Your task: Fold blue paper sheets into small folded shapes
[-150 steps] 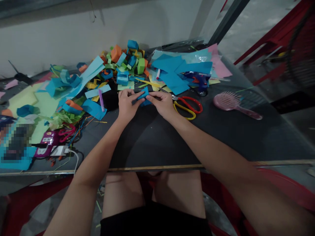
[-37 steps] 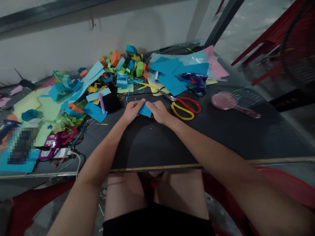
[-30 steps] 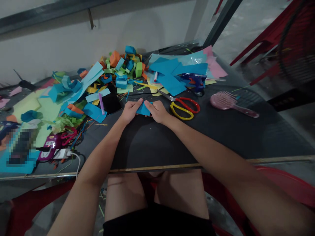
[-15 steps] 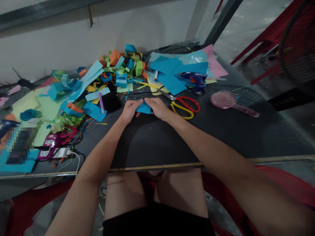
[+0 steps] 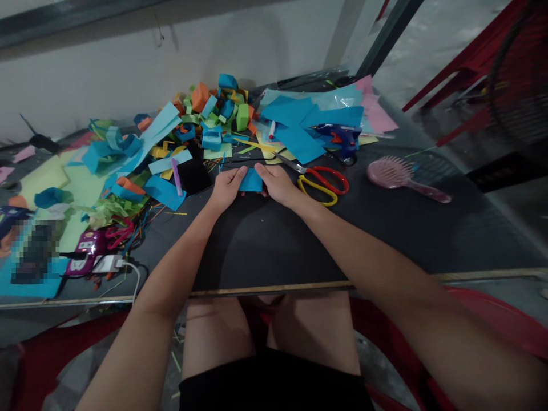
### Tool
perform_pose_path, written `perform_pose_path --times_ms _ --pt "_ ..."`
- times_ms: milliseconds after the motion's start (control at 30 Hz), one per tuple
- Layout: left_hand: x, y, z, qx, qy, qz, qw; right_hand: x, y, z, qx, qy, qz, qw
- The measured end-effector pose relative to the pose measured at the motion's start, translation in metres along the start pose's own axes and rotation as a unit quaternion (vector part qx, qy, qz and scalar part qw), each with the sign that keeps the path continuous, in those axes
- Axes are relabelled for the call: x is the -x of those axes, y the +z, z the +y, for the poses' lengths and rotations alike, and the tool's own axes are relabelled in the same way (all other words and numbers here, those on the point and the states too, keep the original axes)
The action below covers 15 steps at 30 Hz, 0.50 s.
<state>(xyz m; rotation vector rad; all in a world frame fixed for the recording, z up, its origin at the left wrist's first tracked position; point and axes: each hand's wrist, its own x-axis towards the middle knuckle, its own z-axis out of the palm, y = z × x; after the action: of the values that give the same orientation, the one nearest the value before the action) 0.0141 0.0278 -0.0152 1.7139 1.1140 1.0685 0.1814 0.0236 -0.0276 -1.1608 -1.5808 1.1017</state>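
A big dark table (image 5: 265, 251) spreads out wide. On it, a heap of bright folded paper (image 5: 209, 107) sits at eleven o'clock from the middle of the view. Red and yellow scissors (image 5: 303, 170) lie just beside the right hand (image 5: 277, 184), at its three o'clock. That hand and the left hand (image 5: 226, 187) both pinch the small blue paper (image 5: 251, 180). It is between them: at nine o'clock from the right hand, three o'clock from the left hand.
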Motion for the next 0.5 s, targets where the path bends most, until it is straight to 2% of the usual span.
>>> perform_pose_path --times_ms 133,233,367,500 --pt "-0.001 0.001 -0.001 0.029 -0.028 0.009 0.999 0.003 -0.003 -0.006 0.094 -0.029 0.008 0.995" --pt "-0.002 0.001 -0.001 0.030 -0.013 0.009 0.999 0.005 -0.003 -0.011 0.133 -0.036 0.021 0.990" --pt "-0.002 0.000 -0.002 -0.002 0.023 0.004 1.000 0.004 -0.005 -0.012 0.091 -0.010 -0.002 0.996" --pt "0.000 0.002 -0.001 0.044 -0.020 -0.047 0.998 0.001 -0.008 -0.008 0.030 -0.036 -0.070 0.996"
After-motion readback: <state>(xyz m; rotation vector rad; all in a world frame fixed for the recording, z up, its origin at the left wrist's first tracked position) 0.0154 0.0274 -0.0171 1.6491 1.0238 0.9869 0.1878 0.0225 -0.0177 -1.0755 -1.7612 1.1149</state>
